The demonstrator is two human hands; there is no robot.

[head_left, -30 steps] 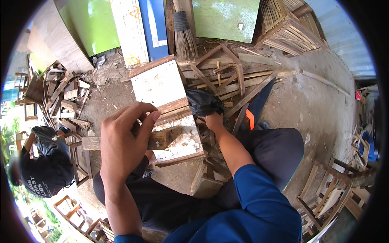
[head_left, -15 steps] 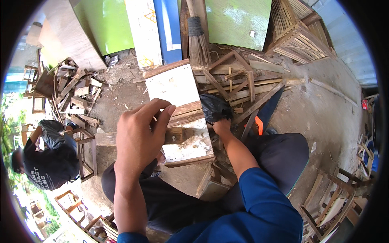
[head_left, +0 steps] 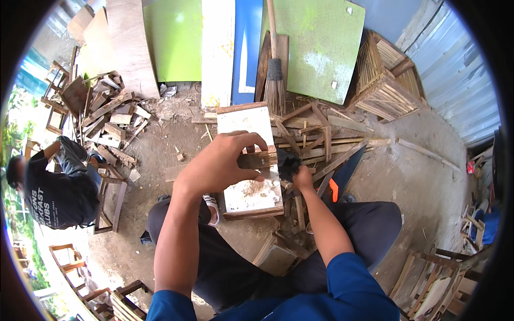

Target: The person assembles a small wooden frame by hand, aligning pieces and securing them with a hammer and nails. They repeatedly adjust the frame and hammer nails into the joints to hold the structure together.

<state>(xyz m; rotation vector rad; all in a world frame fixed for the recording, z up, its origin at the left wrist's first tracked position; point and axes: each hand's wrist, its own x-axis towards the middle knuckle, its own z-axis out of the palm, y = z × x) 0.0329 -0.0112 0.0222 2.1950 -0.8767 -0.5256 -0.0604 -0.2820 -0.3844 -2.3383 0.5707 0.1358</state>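
Wood (head_left: 259, 159) lies across the white counter (head_left: 243, 125) I'm watching, beneath the person's left hand (head_left: 217, 163), its thumb and fingertips spread apart. Their right hand (head_left: 303, 178) is clenched on a black bundle (head_left: 287, 165) just beside the counter's right edge. Beyond, a broom (head_left: 274, 91) stands near a green panel (head_left: 324, 53).

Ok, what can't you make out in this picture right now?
In the head view:
Middle of the wooden strip: hidden by the left hand.
Whatever the black plastic bundle may contain: hidden by its folds and the right hand.
Top of the broom: cut off by the upper edge.
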